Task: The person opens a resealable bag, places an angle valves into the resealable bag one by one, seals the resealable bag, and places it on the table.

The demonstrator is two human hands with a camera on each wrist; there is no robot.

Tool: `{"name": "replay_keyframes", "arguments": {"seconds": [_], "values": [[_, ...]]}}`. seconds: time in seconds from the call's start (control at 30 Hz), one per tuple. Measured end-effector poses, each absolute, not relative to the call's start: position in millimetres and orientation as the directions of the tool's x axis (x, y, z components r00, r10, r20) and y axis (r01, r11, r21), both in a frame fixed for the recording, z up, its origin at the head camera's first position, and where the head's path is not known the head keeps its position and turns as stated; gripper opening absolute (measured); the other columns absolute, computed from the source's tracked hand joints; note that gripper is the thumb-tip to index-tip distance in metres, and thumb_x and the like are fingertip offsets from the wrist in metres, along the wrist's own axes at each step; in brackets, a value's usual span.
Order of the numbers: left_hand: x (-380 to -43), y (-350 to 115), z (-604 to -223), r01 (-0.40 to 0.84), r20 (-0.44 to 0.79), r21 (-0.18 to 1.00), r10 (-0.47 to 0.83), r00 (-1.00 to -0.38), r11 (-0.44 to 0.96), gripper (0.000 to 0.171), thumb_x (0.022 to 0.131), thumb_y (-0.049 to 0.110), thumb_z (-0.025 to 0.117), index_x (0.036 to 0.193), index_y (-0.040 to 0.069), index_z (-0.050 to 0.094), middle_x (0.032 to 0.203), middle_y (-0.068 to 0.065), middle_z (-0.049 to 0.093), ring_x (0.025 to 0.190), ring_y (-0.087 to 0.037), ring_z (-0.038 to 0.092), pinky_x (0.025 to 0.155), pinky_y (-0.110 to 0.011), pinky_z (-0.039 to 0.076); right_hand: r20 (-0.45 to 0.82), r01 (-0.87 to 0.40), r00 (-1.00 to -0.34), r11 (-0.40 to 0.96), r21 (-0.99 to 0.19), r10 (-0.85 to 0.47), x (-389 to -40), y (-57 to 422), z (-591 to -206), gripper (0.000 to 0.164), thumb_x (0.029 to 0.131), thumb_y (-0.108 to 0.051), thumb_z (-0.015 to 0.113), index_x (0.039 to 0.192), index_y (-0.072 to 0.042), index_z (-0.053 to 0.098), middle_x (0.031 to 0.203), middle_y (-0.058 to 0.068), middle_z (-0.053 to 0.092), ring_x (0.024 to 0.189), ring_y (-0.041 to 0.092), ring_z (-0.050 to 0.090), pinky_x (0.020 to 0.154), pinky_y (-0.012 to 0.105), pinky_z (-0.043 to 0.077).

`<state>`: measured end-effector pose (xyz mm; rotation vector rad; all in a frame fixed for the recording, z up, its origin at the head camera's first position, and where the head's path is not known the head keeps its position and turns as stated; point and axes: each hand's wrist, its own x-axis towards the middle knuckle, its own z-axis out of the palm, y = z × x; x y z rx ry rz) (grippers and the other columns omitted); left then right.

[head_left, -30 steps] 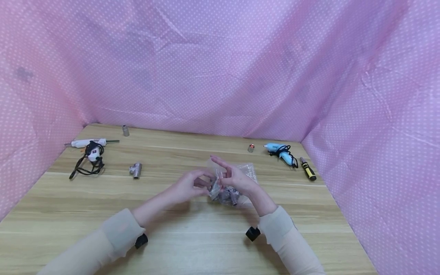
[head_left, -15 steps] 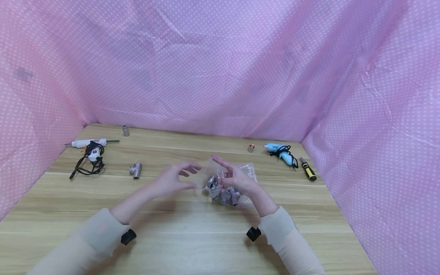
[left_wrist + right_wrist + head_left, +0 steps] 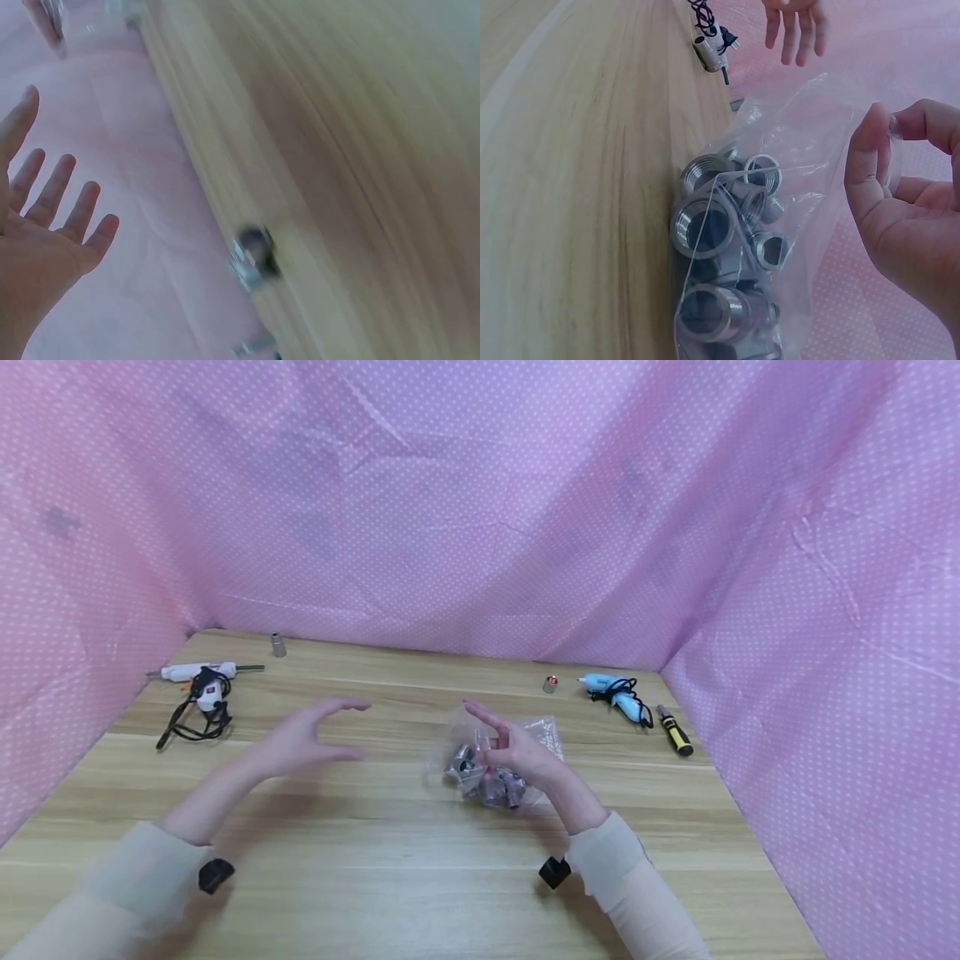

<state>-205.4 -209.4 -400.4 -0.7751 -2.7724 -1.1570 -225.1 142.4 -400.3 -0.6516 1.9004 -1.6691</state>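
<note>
At the left of the head view, on the wooden table point(image 3: 390, 877), there is a white glue gun point(image 3: 180, 672) with its black cord; somewhat to the right and higher is a small metal pipe piece point(image 3: 278, 646). The left hand point(image 3: 300, 743) is in the left-centre of the frame; its thumb and fingers are wide apart and hold nothing. In the right wrist view, a metal tee fitting point(image 3: 707, 54) lies in the upper part.

The transparent plastic bag point(image 3: 806, 142) rests just right of the frame's centre, with several metal fittings point(image 3: 739, 311) inside. The right hand point(image 3: 521, 753) pinches the film of this bag between thumb and finger. Further right are a short metal cylinder point(image 3: 551, 686) with reddish top, a light blue glue gun point(image 3: 628, 708), also corded, and a yellow-and-black screwdriver point(image 3: 677, 735).
</note>
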Motion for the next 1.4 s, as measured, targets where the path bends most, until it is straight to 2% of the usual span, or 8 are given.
{"name": "replay_keyframes", "arguments": {"seconds": [0.1, 0.17, 0.23, 0.37, 0.57, 0.8, 1.03, 1.4], "values": [[-209, -229, -406, 0.470, 0.233, 0.632, 0.426, -0.874, 0.617, 0.073, 0.072, 0.032, 0.081, 0.134, 0.009, 0.049, 0.135, -0.016, 0.051, 0.125, -0.038, 0.044, 0.104, -0.060, 0.032, -0.082, -0.003, -0.749, 0.128, -0.992, -0.658, -225, 143, -402, 0.085, 0.082, 0.009, 0.057, 0.151, -0.023, 0.020, 0.125, 0.007, 0.055, 0.062, 0.012, 0.057, 0.061, 0.028, 0.054], [-211, -240, -410, 0.474, 0.239, 0.613, 0.424, -0.874, 0.632, 0.072, 0.073, 0.026, 0.082, 0.133, 0.006, 0.049, 0.135, -0.018, 0.051, 0.125, -0.040, 0.044, 0.104, -0.061, 0.032, -0.093, 0.012, -0.751, 0.127, -0.992, -0.654, -225, 144, -404, 0.086, 0.081, 0.009, 0.057, 0.151, -0.025, 0.021, 0.098, 0.009, 0.063, 0.063, 0.012, 0.058, 0.061, 0.027, 0.054], [-212, -249, -413, 0.461, 0.225, 0.607, 0.416, -0.881, 0.648, 0.072, 0.073, 0.023, 0.081, 0.134, 0.005, 0.047, 0.135, -0.020, 0.049, 0.124, -0.041, 0.043, 0.103, -0.062, 0.032, -0.098, 0.021, -0.755, 0.125, -0.992, -0.649, -225, 145, -407, 0.085, 0.081, 0.008, 0.057, 0.150, -0.026, 0.022, 0.073, 0.008, 0.059, 0.063, 0.012, 0.058, 0.061, 0.026, 0.055], [-215, -264, -419, 0.435, 0.193, 0.600, 0.406, -0.893, 0.672, 0.071, 0.074, 0.019, 0.080, 0.134, 0.004, 0.046, 0.136, -0.022, 0.047, 0.125, -0.043, 0.040, 0.103, -0.063, 0.030, -0.081, 0.007, -0.753, 0.115, -0.993, -0.654, -227, 146, -410, 0.084, 0.081, 0.008, 0.056, 0.151, -0.025, 0.022, 0.063, 0.001, 0.055, 0.062, 0.011, 0.057, 0.060, 0.026, 0.054], [-223, -280, -429, 0.409, 0.150, 0.605, 0.407, -0.901, 0.683, 0.071, 0.074, 0.014, 0.079, 0.135, 0.003, 0.045, 0.137, -0.023, 0.045, 0.127, -0.045, 0.037, 0.104, -0.064, 0.027, -0.092, -0.004, -0.764, 0.147, -0.989, -0.639, -228, 146, -411, 0.085, 0.082, 0.009, 0.057, 0.151, -0.025, 0.021, 0.058, 0.000, 0.050, 0.059, 0.013, 0.055, 0.060, 0.028, 0.054], [-230, -294, -442, 0.395, 0.122, 0.636, 0.419, -0.900, 0.663, 0.066, 0.074, 0.010, 0.078, 0.130, -0.004, 0.048, 0.122, -0.024, 0.055, 0.112, -0.042, 0.053, 0.099, -0.060, 0.038, -0.086, 0.005, -0.753, 0.125, -0.992, -0.652, -228, 146, -413, 0.084, 0.084, 0.008, 0.056, 0.152, -0.023, 0.017, 0.056, -0.001, 0.047, 0.059, 0.012, 0.053, 0.061, 0.027, 0.054], [-237, -299, -449, 0.378, 0.092, 0.625, 0.416, -0.905, 0.683, 0.058, 0.078, 0.015, 0.076, 0.127, -0.003, 0.051, 0.118, -0.020, 0.059, 0.108, -0.038, 0.056, 0.094, -0.054, 0.046, -0.076, 0.014, -0.742, 0.098, -0.995, -0.666, -227, 146, -415, 0.082, 0.085, 0.008, 0.054, 0.152, -0.022, 0.018, 0.058, -0.006, 0.044, 0.062, 0.010, 0.051, 0.061, 0.025, 0.054], [-237, -299, -449, 0.374, 0.084, 0.612, 0.413, -0.907, 0.697, 0.057, 0.077, 0.014, 0.076, 0.126, -0.002, 0.053, 0.114, -0.019, 0.062, 0.104, -0.036, 0.059, 0.092, -0.052, 0.048, -0.083, 0.014, -0.737, 0.107, -0.994, -0.670, -228, 144, -413, 0.082, 0.084, 0.008, 0.053, 0.152, -0.022, 0.018, 0.058, -0.004, 0.043, 0.063, 0.013, 0.050, 0.061, 0.027, 0.053]]}}
